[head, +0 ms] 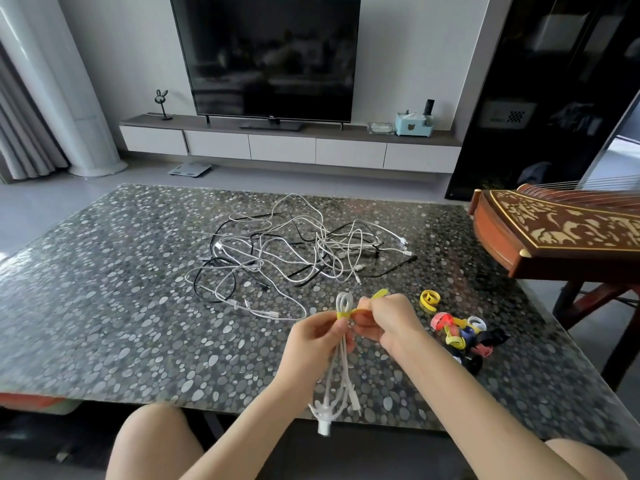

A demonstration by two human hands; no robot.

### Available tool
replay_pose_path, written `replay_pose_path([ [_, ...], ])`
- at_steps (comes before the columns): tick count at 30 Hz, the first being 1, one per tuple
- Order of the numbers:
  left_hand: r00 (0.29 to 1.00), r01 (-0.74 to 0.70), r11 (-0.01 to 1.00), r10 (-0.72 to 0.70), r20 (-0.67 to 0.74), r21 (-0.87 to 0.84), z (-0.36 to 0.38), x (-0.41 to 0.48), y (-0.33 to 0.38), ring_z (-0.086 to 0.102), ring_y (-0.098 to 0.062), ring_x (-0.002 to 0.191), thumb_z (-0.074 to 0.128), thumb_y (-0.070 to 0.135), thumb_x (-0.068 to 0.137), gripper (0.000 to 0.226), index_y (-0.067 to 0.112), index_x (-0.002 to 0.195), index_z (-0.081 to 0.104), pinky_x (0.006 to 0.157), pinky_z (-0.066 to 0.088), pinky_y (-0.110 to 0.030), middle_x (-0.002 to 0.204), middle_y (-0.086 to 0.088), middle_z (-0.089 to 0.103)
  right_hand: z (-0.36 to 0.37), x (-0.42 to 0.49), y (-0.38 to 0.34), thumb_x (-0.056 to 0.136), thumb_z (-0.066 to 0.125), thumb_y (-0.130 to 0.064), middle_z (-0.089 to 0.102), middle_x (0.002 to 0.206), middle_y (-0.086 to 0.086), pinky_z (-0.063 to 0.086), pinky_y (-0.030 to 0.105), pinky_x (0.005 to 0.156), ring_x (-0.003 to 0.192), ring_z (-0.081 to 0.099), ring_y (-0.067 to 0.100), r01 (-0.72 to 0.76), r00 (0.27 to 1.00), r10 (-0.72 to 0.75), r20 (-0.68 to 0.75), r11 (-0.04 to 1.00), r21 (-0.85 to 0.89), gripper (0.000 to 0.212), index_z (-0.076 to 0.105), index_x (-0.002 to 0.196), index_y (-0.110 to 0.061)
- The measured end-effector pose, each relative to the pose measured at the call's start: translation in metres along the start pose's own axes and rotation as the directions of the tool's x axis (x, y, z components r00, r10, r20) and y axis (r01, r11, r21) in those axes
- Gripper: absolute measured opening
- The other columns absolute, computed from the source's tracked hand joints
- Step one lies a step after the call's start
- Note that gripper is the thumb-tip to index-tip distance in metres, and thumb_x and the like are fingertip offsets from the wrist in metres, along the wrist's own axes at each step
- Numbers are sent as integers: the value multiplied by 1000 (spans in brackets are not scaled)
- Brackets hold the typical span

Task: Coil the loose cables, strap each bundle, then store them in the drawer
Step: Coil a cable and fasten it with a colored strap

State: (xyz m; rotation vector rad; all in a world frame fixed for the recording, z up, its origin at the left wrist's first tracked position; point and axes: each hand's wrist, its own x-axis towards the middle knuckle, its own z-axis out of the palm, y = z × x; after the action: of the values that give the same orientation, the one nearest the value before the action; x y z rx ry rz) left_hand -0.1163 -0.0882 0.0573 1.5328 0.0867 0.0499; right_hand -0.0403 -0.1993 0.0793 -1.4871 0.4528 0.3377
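The white cable bundle (337, 368) is held up above the near edge of the counter (121, 289), just right of centre. It is folded into a long hank: a loop stands up at the top, and the strands with their plugs hang down past the counter's near edge. A yellow strap (343, 315) is wrapped around the hank just below the top loop.

The left hand (317, 336) grips the hank right under the strap, its fingers (334, 323) curled round the strands. The right hand (384, 322) is close beside it on the right. Its fingers (363, 304) are pressed together, pinching the strap's free part, and the yellow tail sticks up above the knuckles.

Farther back, near the middle of the counter, lies a loose tangle of cables (298, 251), white and black, sprawled and crossing one another. To the right of the hands sits a heap of coloured straps (460, 332) in red, yellow, blue, white and black. One curled yellow strap (429, 299) lies apart just beyond the heap.

At the right edge, a wooden zither (561, 233) on a stand reaches over the counter's far right corner. Against the far wall hangs a dark television (266, 57) above a low cabinet (282, 148) with closed white fronts. A pale blue box (414, 123) stands on the cabinet's right end and a small rabbit figure (161, 102) on its left. A bathroom scale (189, 169) lies on the floor below.
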Motion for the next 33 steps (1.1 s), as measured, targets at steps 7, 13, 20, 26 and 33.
replay_pose_path([
  [7, 987, 126, 928, -154, -53, -352, -7, 1, 10, 58, -15, 59, 62, 28, 82, 25, 7, 77, 75, 57, 47, -22, 70, -11, 65, -26, -18, -7, 87, 60, 1, 67, 60, 14, 53, 24, 44, 46, 63, 14, -52, 939, -54, 339, 954, 297, 6, 61, 83, 5],
  [13, 984, 161, 846, -180, 13, -508, -16, 6, 18, 60, -14, 57, 68, 23, 74, 24, 2, 84, 75, 56, 53, -22, 72, -10, 67, -44, -33, -2, 56, 80, -40, 69, 62, 14, 48, 22, 44, 44, 60, 17, 388, 873, -339, 350, 918, -79, 39, 66, 69, -6],
  [20, 1000, -22, 956, 27, 12, -291, -15, -5, 33, 68, -14, 68, 76, 22, 66, 16, 15, 80, 77, 62, 52, -19, 76, -6, 72, -46, -41, 6, 73, 63, -53, 71, 69, 2, 56, 25, 61, 65, 68, 17, 624, 779, -528, 338, 709, -328, 43, 67, 75, -10],
  [26, 907, -344, 861, 408, -103, 375, -8, -7, 46, 63, 5, 62, 81, 11, 70, 34, 41, 72, 66, 59, 46, -6, 71, 23, 69, -45, -56, 2, 93, 58, -15, 70, 76, 9, 55, 27, 66, 71, 68, 25, 676, 676, -566, 472, 732, -90, 29, 57, 118, -30],
  [33, 867, -428, 776, 497, -32, 463, -3, -11, 56, 64, 5, 68, 82, 17, 71, 32, 43, 75, 64, 63, 47, -7, 77, 27, 68, -35, -66, -11, 81, 63, -41, 66, 68, -1, 48, 19, 56, 59, 60, 11, 751, 633, -662, 402, 650, -112, 27, 60, 96, -19],
])
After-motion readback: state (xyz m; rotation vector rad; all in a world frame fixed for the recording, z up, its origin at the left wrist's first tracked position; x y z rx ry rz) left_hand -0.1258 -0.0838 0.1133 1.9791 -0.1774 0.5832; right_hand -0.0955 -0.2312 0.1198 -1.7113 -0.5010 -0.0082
